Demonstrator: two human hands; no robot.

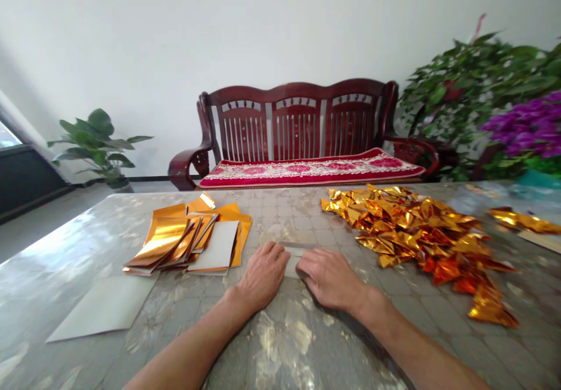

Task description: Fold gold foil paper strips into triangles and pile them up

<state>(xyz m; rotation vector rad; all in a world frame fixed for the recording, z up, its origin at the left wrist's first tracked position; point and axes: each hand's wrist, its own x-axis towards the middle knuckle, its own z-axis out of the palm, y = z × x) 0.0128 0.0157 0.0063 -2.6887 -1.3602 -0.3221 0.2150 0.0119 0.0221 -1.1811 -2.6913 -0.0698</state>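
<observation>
While left hand and right hand press a sheet, grips spread flat, folded gold pieces lie by the counter's right edge, unfolded sheets leftward.

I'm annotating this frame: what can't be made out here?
All in the head view:
1. The sheet under the left hand and right hand: mostly covered by them, so its shape and any grip are unclear.
2. The gold foil piece at far right: cut off by the frame edge.
3. The foil stack: lower sheets hidden by upper ones.
</observation>
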